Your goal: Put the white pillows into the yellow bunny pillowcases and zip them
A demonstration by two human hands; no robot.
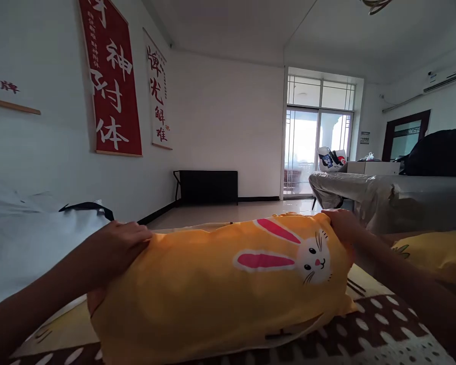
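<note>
A plump yellow pillow (197, 284) with a white rabbit print lies sideways in front of me on a patterned cloth (391, 319). My left hand (117, 243) is closed on its upper left corner, with the fingers curled over the edge. At the upper right corner, beside the rabbit's head, my right hand (342, 225) grips the fabric. Part of its fingers is hidden behind the pillow. Along the pillow's top edge, the yellow fabric is gathered near the right end.
Another yellow cloth item (437, 253) lies at the right. A white bag (30, 243) with a dark strap stands at the left. Farther off are a plastic-covered table (365, 185) bearing a black bag (441, 154), and a folded black panel (209, 186) against the wall.
</note>
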